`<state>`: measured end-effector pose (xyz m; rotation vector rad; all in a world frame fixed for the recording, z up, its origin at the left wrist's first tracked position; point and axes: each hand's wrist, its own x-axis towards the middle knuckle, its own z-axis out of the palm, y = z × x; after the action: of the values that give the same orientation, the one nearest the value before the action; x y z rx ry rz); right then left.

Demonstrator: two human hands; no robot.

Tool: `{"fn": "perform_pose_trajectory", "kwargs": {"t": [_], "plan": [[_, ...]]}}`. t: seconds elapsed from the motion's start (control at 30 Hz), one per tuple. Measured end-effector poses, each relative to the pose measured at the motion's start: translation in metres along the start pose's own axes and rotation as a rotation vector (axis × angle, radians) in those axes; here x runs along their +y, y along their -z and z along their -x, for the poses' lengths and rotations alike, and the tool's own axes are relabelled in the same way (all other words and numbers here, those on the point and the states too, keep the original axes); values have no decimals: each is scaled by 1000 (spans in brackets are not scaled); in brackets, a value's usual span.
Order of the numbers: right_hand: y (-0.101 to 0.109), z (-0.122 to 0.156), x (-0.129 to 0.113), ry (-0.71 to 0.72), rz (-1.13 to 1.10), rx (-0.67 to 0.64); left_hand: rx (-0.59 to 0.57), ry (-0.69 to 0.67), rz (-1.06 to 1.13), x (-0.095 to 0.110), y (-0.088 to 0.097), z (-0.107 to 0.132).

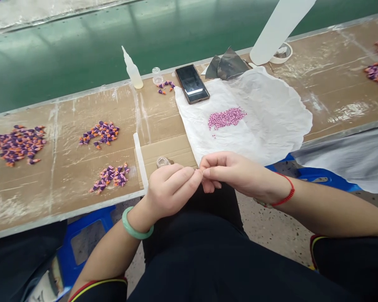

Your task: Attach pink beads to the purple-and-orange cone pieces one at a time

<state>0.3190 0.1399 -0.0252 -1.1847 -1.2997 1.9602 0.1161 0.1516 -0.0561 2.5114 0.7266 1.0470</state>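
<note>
My left hand (173, 188) and my right hand (228, 170) meet above my lap at the table's front edge, fingertips pinched together. Whatever sits between the fingers is too small and too hidden to name. Just behind my left hand stands a small glass jar (162, 162) on a piece of cardboard (166, 149). Beyond my right hand, a patch of tiny pink pieces (227, 118) lies on a white sheet (264, 126). Small purple and orange pieces form a pile (111, 178) to the left of my left hand.
More purple and orange piles (20, 144) (100, 133) lie on the left. A squeeze bottle (132, 71), a small clear cup (157, 75) and a phone (192, 84) stand or lie along the back. Farther right is a tape roll (283, 53). A green belt (82, 54) runs behind the table.
</note>
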Motion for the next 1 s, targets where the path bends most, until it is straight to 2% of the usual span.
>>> {"fn": "perform_pose_trajectory", "kwargs": {"t": [0.1, 0.17, 0.27, 0.33, 0.47, 0.57, 0.7, 0.83, 1.0], "plan": [[-4, 3, -3, 98, 109, 45, 135, 14, 36, 4, 1, -2], [-6, 4, -5, 237, 271, 103, 192, 91, 103, 9, 3, -4], [-7, 3, -8, 504, 590, 171, 179, 304, 328, 15, 9, -3], [-5, 0, -9, 659, 774, 167, 167, 473, 513, 18, 13, 1], [0, -15, -12, 824, 952, 110, 226, 767, 794, 19, 19, 19], [5, -36, -17, 824, 1066, 26, 297, 902, 879, 14, 21, 37], [6, -68, -25, 689, 1406, -121, 397, 985, 911, 4, 19, 59], [-5, -89, -34, 573, 1689, -218, 458, 1008, 852, 1, 19, 69], [-22, -97, -45, 480, 1880, -356, 443, 965, 734, 4, 25, 66]]}}
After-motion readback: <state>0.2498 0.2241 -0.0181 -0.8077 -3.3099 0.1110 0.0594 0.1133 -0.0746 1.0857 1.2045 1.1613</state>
